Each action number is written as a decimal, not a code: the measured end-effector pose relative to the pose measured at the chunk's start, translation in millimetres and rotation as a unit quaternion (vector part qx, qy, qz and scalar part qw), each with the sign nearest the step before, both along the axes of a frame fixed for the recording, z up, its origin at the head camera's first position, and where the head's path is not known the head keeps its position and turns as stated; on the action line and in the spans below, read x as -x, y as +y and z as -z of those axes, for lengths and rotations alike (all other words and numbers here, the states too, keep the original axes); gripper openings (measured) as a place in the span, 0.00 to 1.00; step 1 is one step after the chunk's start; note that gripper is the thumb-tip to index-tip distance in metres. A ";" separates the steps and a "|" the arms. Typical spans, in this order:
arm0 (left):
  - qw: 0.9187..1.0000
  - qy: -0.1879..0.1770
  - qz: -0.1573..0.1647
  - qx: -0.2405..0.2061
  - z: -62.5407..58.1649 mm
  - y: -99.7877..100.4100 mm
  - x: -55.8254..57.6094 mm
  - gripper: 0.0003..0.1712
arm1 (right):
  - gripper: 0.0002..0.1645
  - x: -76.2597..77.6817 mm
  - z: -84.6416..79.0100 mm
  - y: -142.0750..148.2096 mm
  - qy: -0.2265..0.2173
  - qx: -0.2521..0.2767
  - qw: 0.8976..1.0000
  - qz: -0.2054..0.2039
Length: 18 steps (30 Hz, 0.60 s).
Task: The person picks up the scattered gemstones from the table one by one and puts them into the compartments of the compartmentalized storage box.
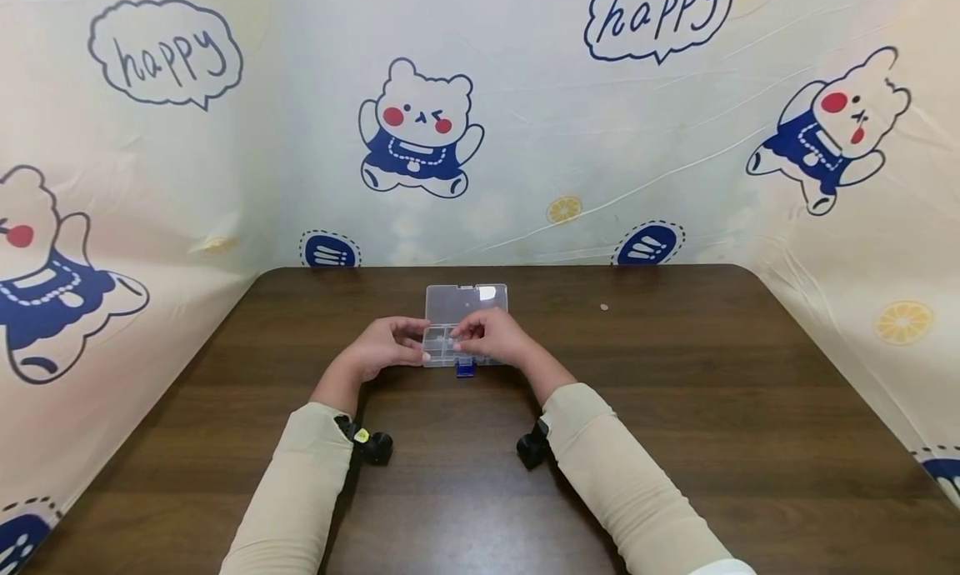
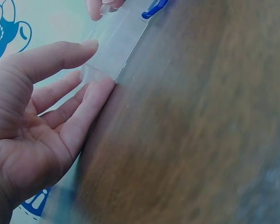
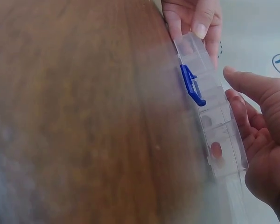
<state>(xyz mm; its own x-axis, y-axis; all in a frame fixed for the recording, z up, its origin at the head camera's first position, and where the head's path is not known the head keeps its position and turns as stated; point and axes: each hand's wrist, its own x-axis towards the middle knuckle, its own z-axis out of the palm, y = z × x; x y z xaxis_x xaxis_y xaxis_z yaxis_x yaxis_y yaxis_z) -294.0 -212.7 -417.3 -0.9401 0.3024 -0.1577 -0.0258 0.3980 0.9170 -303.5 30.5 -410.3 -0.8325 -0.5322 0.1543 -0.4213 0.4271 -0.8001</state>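
Observation:
A clear plastic compartment box (image 1: pixel 437 357) with a blue latch (image 1: pixel 465 369) stands on the table, its lid (image 1: pixel 450 302) raised at the back. My left hand (image 1: pixel 384 344) holds the box's left end, thumb and fingers around the corners. Over the compartments hovers my right hand (image 1: pixel 491 337), thumb and finger bent close together above the dividers. The left wrist view shows those right fingertips (image 2: pixel 95 9) with a pale bit by them; whether they pinch it I cannot tell. Through the box wall, a reddish oval (image 3: pixel 216 150) and a pale round spot (image 3: pixel 206 122) show.
A small pale round piece (image 1: pixel 603 307) lies on the brown wooden table (image 1: pixel 675 375), to the right of the box. Behind the table hangs a printed cloth (image 1: pixel 525 142) with bears. Black wrist cameras (image 1: pixel 377 448) are strapped to both forearms.

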 end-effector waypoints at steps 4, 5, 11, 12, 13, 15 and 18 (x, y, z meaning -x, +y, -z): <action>1.000 -0.003 -0.004 -0.002 -1.4 0.6 -2.0 0.39 | 0.10 -0.8 0.0 -0.7 -0.009 -0.004 1.000 0.005; 1.000 -0.003 -0.005 -0.003 -1.7 0.9 -2.5 0.39 | 0.10 -1.1 0.0 -0.5 -0.010 -0.003 1.000 0.005; 1.000 0.000 -0.003 -0.009 -1.3 1.1 -3.6 0.39 | 0.09 -2.8 -0.7 1.2 -0.010 -0.002 1.000 0.006; 1.000 0.000 -0.003 -0.008 -0.9 0.4 -3.7 0.39 | 0.09 -3.2 -0.7 1.2 -0.011 -0.002 1.000 0.006; 1.000 0.000 -0.002 -0.008 -0.6 -0.4 -3.5 0.39 | 0.09 -3.4 -0.8 1.1 -0.011 -0.001 1.000 0.006; 1.000 -0.004 0.000 -0.006 -4.0 -0.3 -5.8 0.40 | 0.09 -4.1 -0.8 0.9 -0.013 0.000 1.000 0.009; 1.000 -0.002 0.002 -0.007 -4.8 -0.7 -6.8 0.40 | 0.09 -4.3 -0.3 0.9 -0.007 0.001 1.000 0.007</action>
